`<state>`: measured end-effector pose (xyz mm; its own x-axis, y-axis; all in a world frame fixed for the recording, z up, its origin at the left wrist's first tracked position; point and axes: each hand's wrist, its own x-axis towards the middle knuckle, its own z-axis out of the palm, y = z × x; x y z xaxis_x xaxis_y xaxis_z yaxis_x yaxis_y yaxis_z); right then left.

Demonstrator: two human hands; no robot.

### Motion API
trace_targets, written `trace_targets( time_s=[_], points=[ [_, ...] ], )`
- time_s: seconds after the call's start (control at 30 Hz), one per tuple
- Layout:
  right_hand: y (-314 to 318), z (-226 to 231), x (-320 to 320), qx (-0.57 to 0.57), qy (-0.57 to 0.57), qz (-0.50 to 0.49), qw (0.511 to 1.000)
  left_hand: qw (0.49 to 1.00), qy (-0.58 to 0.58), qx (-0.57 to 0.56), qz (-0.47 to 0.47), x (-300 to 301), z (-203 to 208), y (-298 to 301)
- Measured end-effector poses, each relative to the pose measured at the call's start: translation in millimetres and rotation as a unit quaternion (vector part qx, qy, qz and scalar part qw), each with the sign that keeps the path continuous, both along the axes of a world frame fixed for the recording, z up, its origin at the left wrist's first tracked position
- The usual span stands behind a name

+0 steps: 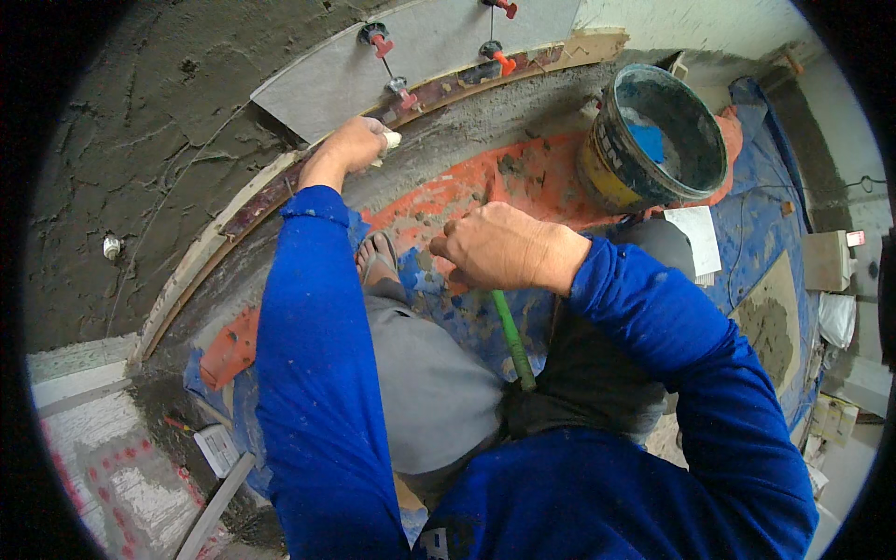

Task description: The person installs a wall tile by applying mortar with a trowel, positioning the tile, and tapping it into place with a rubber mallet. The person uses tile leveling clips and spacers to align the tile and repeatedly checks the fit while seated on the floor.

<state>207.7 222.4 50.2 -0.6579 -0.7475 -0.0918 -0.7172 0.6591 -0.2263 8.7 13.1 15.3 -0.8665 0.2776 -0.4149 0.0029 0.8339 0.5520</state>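
My left hand is closed at the lower edge of a grey tile on the curved wall. A small off-white wad, perhaps cloth or sponge, sticks out of its fingers. My right hand is closed in front of my lap, its fingers curled under and mostly hidden. Whether it holds anything cannot be made out. Below it a green handle rises between my legs; its far end is hidden. Red tile-levelling clips sit along the tile joints, above a curved wooden strip.
A dirty black bucket with a blue thing inside stands at the right. Orange sheeting and a blue tarp cover the floor. Wet grey mortar coats the wall at the left. White paper lies near my right knee.
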Motion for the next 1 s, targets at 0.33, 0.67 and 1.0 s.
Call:
trace_targets(
  time_s=[0.33, 0.67, 1.0],
  points=[
    [-0.7, -1.1, 0.3, 0.023, 0.006, -0.003, 1.0, 1.0, 0.011, -0.003, -0.001, -0.9, -2.5, -0.6],
    [0.7, 1.3, -0.1, 0.006, 0.001, 0.007, 1.0, 1.0, 0.018, 0.002, -0.002, 2.0, 2.4, 0.8],
    [0.4, 0.0, -0.4, 0.011, -0.016, 0.008, 1.0, 0.999, -0.025, -0.029, -0.029, -6.8, 2.5, -1.6]
  ],
)
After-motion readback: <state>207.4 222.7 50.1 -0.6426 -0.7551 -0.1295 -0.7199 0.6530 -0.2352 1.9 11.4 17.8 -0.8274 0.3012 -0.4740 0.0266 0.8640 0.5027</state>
